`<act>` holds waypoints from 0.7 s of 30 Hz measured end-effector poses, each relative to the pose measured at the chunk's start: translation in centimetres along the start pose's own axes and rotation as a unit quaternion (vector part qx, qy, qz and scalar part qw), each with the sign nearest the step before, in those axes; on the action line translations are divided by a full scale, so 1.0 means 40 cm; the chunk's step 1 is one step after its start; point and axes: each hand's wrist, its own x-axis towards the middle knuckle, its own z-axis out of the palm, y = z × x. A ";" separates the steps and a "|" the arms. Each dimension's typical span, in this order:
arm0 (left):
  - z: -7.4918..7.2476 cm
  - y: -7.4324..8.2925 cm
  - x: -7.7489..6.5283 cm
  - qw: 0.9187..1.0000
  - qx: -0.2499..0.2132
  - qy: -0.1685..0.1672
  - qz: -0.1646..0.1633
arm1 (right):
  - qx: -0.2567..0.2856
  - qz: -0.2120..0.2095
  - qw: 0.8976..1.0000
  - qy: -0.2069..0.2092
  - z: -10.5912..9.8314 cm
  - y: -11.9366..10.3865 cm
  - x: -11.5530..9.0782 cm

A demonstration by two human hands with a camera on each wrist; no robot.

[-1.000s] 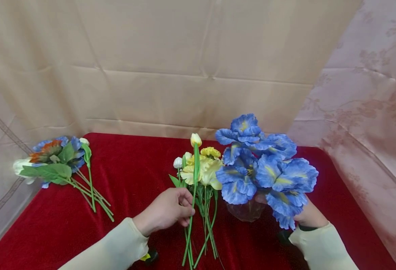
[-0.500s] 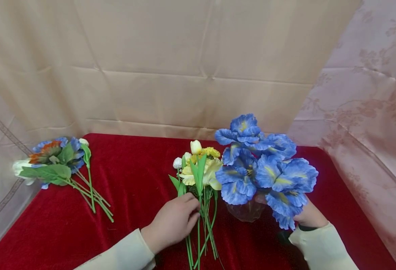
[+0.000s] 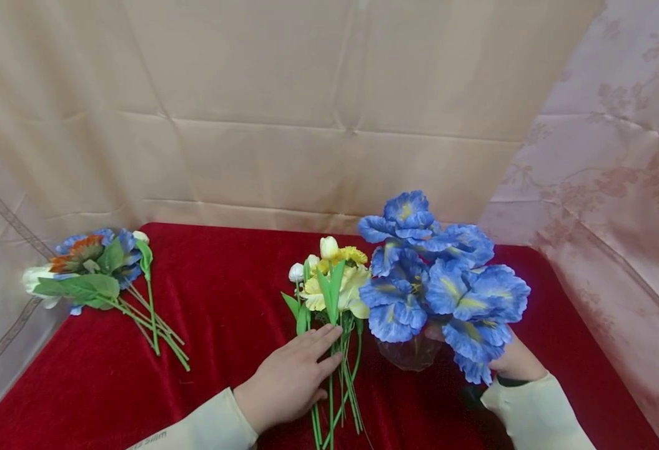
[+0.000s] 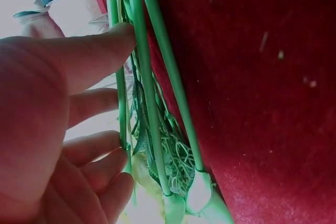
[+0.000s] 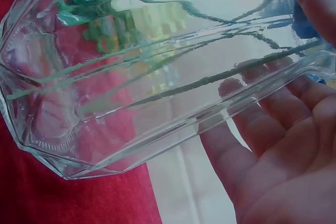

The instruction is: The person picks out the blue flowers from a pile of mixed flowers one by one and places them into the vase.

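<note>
My left hand (image 3: 292,378) lies over the green stems (image 3: 355,400) of a small bunch of flowers, its fingers fairly straight and fingertips at the stems. The bunch has white tulips (image 3: 328,248), a pale yellow flower (image 3: 353,289) and yellow carnations. In the left wrist view the thumb and fingers (image 4: 100,156) are beside the stems, not closed round them. My right hand (image 3: 517,357) holds a clear faceted glass vase (image 3: 410,353), its thumb and fingers on either side near the mouth in the right wrist view. Large blue flowers (image 3: 447,294) fill the vase and partly hide that hand.
Another bunch (image 3: 90,275), with orange, blue and white blooms and green stems, lies at the far left of the red velvet-covered table (image 3: 222,275). A beige curtain (image 3: 250,125) hangs behind, with patterned cloth (image 3: 616,187) on the right.
My left hand has lowered a white tulip onto the bunch and let go of it; the fingers have straightened. My right hand and the vase have stayed in place.
</note>
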 end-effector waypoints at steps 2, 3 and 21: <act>0.002 -0.001 0.001 1.000 -0.006 0.002 0.002 | 0.053 -0.101 0.993 -0.020 0.001 0.048 0.008; 0.001 -0.002 0.001 1.000 -0.008 0.002 0.003 | 0.052 -0.103 0.993 -0.017 0.001 0.060 0.013; -0.174 -0.280 -0.156 0.774 -0.465 0.039 -0.428 | -0.026 0.035 0.999 -0.004 -0.010 0.056 0.031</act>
